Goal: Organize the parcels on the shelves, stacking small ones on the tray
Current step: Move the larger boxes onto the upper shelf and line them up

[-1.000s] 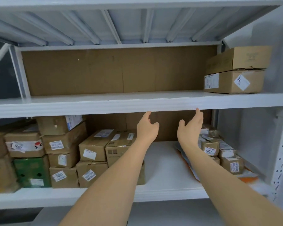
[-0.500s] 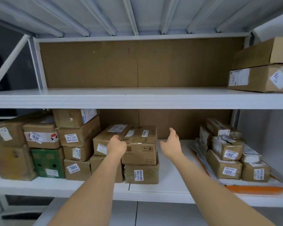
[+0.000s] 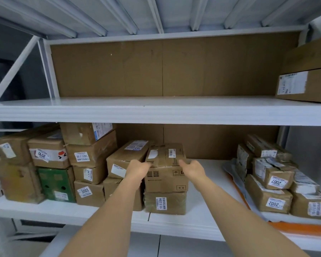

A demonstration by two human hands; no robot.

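A taped cardboard box (image 3: pixel 165 158) sits on top of a two-box stack in the middle of the lower shelf (image 3: pixel 202 219). My left hand (image 3: pixel 137 170) grips its left upper edge, in the gap beside a neighbouring box (image 3: pixel 126 160). At the box's right upper edge my right hand (image 3: pixel 192 168) has its fingers curled onto the corner. Several small taped parcels (image 3: pixel 274 180) are stacked at the right on an orange tray (image 3: pixel 304 229).
Several larger boxes and a green box (image 3: pixel 57 184) fill the lower shelf's left part. The upper shelf (image 3: pixel 156 110) carries two big boxes (image 3: pixel 308 82) at its far right. Bare shelf lies between the middle stack and the tray.
Both hands have dropped from just under the upper shelf and closed in on the top box of the middle stack. The view has shifted left and nearer.
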